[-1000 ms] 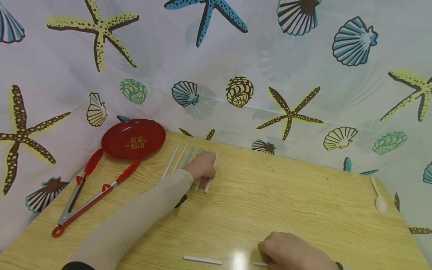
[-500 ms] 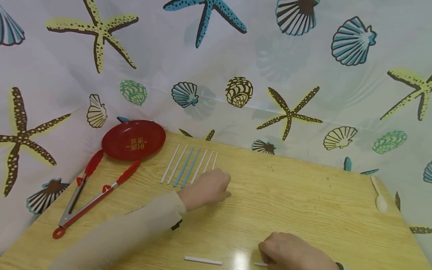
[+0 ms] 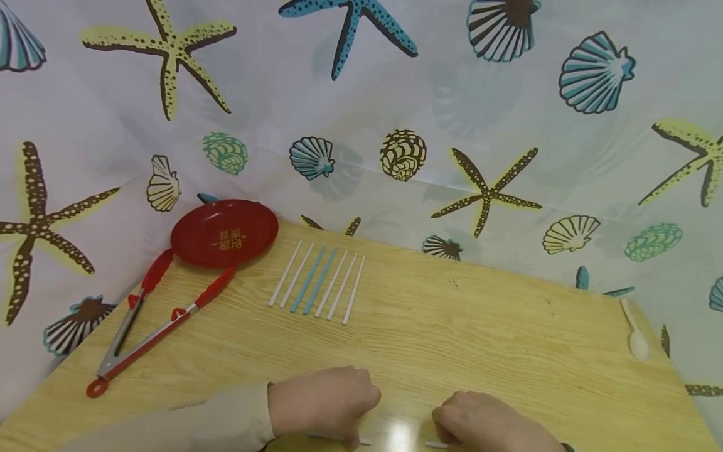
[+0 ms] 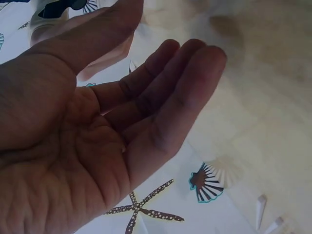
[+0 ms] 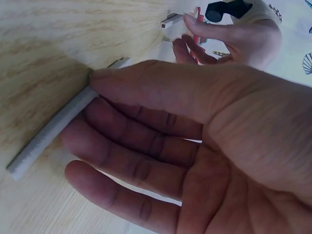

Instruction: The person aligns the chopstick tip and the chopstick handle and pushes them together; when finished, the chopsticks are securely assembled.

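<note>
My right hand (image 3: 488, 424) is low at the front of the table, its thumb and fingers pinching a white square stick (image 5: 48, 129) close to the tabletop. To its left, my left hand (image 3: 324, 402) hovers over a second white stick (image 3: 366, 442) and partly hides it. In the left wrist view the left fingers are loosely bent, thumb apart, with nothing between them. The right wrist view has the left thumb right at the end of that second stick. Farther back, several white sticks (image 3: 354, 289) and two blue sticks (image 3: 307, 279) lie in a slanted, side-by-side row.
A red oval plate (image 3: 226, 232) with gold characters stands at the back left. Spread tongs (image 3: 149, 339) with red tips lie in front of it. A pale spoon (image 3: 638, 342) rests near the right edge. Behind the table (image 3: 480, 333) hangs a shell-patterned cloth (image 3: 361, 100).
My left hand has left the row of sticks and come toward the front, over the white stick there. The whole row shows again. My right hand keeps its place.
</note>
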Tool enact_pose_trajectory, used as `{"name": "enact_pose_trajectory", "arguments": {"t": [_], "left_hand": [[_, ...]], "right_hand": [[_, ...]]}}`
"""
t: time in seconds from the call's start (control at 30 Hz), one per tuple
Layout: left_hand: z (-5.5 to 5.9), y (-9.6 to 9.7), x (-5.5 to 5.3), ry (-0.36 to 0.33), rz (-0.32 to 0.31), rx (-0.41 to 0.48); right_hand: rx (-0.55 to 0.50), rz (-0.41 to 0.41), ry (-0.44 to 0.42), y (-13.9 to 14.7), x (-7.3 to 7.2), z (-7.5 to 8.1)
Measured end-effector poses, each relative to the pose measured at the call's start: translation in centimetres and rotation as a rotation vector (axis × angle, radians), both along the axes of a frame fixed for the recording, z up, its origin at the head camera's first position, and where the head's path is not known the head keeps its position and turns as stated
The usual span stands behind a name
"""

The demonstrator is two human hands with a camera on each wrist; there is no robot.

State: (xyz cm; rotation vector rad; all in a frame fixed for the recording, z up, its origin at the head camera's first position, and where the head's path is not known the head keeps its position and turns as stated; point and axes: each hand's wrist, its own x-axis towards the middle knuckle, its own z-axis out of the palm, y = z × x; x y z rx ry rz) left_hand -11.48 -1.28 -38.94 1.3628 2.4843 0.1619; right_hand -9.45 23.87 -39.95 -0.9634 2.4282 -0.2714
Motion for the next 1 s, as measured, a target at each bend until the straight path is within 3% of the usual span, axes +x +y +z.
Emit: {"name": "enact_pose_trajectory", "arguments": {"t": [0.17,0.33,0.57,0.77,1.0], "left_hand": [[-0.9,-0.4,0.7,0.053,-0.025,0.044],[-1.5,-0.4,0.6,0.099,-0.053,0.043],[-1.7,-0.3,0.3,0.121,-0.084,0.021],[-1.6,-0.5,0.5,0.083,-0.068,0.03],[-1.4,-0.9,0.5,0.112,-0.071,0.06]], "right_hand": [[-0.031,0.013,0.038,0.0,0.2,-0.1],[-0.029,0.017,0.034,-0.1,0.2,-0.2],[-0.024,0.019,0.033,-0.2,0.1,-0.3],[-0.031,0.019,0.026,-0.2,0.2,-0.4],[-0.039,-0.013,0.039,0.0,0.2,-0.2]]}}
